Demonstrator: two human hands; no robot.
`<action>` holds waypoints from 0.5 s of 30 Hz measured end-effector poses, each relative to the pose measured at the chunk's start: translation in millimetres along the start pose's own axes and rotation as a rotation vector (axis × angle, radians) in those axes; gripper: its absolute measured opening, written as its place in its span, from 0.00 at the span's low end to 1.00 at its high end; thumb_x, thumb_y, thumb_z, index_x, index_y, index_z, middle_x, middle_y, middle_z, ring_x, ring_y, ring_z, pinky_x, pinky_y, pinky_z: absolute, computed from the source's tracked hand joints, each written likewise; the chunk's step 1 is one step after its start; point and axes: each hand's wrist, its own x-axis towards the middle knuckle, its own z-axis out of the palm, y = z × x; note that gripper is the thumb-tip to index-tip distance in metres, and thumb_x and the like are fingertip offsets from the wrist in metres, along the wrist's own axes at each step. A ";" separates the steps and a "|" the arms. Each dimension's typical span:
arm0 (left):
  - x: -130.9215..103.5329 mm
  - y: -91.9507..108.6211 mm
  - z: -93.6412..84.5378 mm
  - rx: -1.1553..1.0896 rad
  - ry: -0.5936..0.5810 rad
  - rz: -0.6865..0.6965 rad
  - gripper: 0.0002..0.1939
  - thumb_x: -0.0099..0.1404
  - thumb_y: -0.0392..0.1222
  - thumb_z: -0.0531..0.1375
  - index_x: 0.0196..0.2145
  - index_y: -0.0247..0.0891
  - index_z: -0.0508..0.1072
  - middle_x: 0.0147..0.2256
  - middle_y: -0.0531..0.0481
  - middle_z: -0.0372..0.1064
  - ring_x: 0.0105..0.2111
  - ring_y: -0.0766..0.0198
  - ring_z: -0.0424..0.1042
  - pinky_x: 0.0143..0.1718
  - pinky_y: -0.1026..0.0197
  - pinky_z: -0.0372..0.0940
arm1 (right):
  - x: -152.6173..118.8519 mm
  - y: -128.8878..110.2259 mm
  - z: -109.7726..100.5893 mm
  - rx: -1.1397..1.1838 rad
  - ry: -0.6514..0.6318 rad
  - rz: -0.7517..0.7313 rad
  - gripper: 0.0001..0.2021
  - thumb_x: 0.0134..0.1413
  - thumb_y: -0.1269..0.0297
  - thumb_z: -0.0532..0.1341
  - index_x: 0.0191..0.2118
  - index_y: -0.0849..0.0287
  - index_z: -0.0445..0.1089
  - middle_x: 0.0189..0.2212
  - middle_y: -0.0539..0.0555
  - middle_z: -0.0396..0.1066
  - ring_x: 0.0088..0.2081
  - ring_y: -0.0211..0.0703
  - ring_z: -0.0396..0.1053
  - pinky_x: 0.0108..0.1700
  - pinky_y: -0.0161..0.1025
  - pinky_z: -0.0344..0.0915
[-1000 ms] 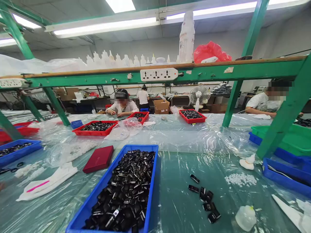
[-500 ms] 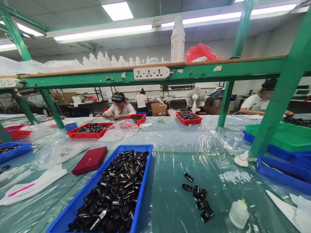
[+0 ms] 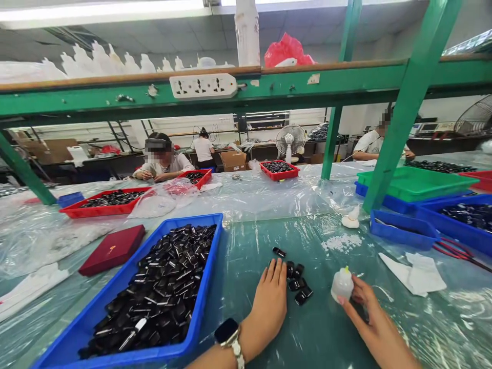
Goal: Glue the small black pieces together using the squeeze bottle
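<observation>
Grip: right hand (image 3: 378,325) has its thumb and fingers closed, from the near and right sides, on a squat, translucent white plastic bottle with a yellow tip (image 3: 342,286); whether its base touches the table cannot be told.
Bottle axis: close to upright, yellow tip rising above the right fingertips.
Left fingers: the left hand (image 3: 269,302) lies palm down, fingers straight and side by side, tips at the left edge of a loose cluster of small, glossy black rectangular pieces (image 3: 296,283); the underside is hidden, so whether they pinch one cannot be told.
Cluster: just right of the left fingertips and left of the bottle in the right fingers; the left hand is nearer.
Outlying piece: a single glossy black piece (image 3: 279,251) just beyond the left fingertips, long axis slanting down to the right.
Open room: bare green, plastic-covered tabletop (image 3: 319,323) between the hands, running toward both wrists.
Left edge: a long blue plastic tray (image 3: 210,271) heaped with more black pieces (image 3: 161,292), left of the left fingers.
Far side: scattered white granules (image 3: 343,243), beyond the right fingertips.
Right edge: a folded white sheet (image 3: 426,274), right of the right fingers.
</observation>
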 end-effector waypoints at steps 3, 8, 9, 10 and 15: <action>-1.4 -3.5 -2.5 0.017 -0.009 0.034 0.25 0.64 0.20 0.49 0.56 0.28 0.69 0.60 0.34 0.64 0.62 0.48 0.63 0.60 0.46 0.64 | -3.5 -0.3 2.1 -0.037 0.021 0.026 0.49 0.40 0.25 0.51 0.59 0.60 0.59 0.57 0.65 0.66 0.54 0.56 0.71 0.55 0.47 0.71; -34.3 -11.9 -16.8 -0.043 -0.034 0.081 0.16 0.66 0.22 0.53 0.44 0.34 0.75 0.45 0.44 0.75 0.46 0.51 0.73 0.48 0.49 0.71 | -10.3 4.7 -1.1 -0.036 0.019 0.066 0.48 0.37 0.26 0.56 0.57 0.59 0.61 0.57 0.61 0.66 0.55 0.52 0.70 0.49 0.39 0.74; -40.9 -13.9 -18.9 -0.067 -0.035 0.079 0.16 0.67 0.24 0.54 0.46 0.35 0.74 0.45 0.45 0.74 0.46 0.52 0.73 0.47 0.50 0.71 | -12.2 4.6 -1.9 -0.012 0.017 0.071 0.46 0.38 0.27 0.57 0.56 0.58 0.61 0.56 0.61 0.67 0.55 0.52 0.70 0.46 0.36 0.75; -46.9 -16.1 -20.4 -0.095 -0.033 0.073 0.16 0.67 0.25 0.56 0.50 0.35 0.73 0.46 0.45 0.74 0.46 0.52 0.72 0.48 0.50 0.71 | -14.9 3.8 -2.1 0.024 0.009 0.075 0.44 0.39 0.28 0.58 0.56 0.58 0.61 0.57 0.60 0.67 0.56 0.51 0.69 0.44 0.34 0.75; -65.6 -27.4 -23.5 -0.248 -0.011 0.016 0.12 0.68 0.33 0.60 0.49 0.33 0.72 0.45 0.41 0.70 0.46 0.52 0.70 0.47 0.49 0.70 | -48.7 -18.1 11.1 0.312 0.034 0.138 0.38 0.43 0.35 0.64 0.55 0.54 0.59 0.59 0.57 0.66 0.58 0.41 0.69 0.51 0.23 0.70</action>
